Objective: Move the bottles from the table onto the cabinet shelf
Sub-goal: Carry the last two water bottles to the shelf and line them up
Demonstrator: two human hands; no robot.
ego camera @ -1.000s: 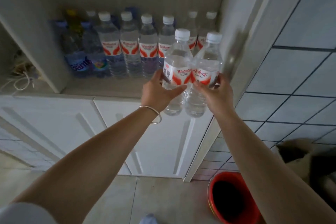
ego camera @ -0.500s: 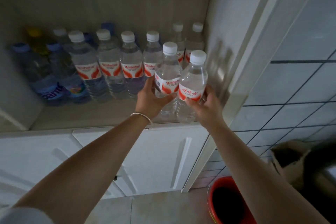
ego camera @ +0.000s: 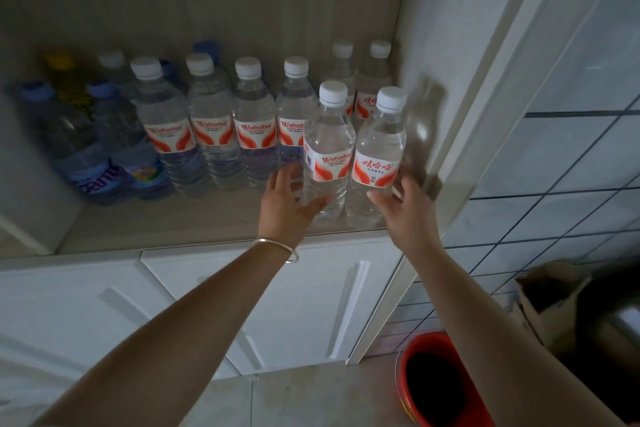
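Two clear water bottles with white caps and red-and-white labels stand upright side by side at the front right of the cabinet shelf point(ego camera: 194, 229). My left hand point(ego camera: 287, 208) is at the base of the left bottle point(ego camera: 329, 149), fingers spread, thumb across its lower front. My right hand point(ego camera: 407, 215) is at the base of the right bottle point(ego camera: 379, 152), fingers apart and loose beside it. Both bottles rest on the shelf, and neither hand is clamped on one.
A row of matching water bottles point(ego camera: 211, 125) fills the shelf behind, with blue-capped bottles point(ego camera: 100, 156) at the left. The cabinet's side wall point(ego camera: 446, 45) is just right of the new bottles. Below are white doors point(ego camera: 311, 305); a red bucket point(ego camera: 408, 392) stands on the floor.
Both bottles went from held in the air in front of the cabinet to standing on the shelf's front right. My hands have slid down from the labels and loosened.
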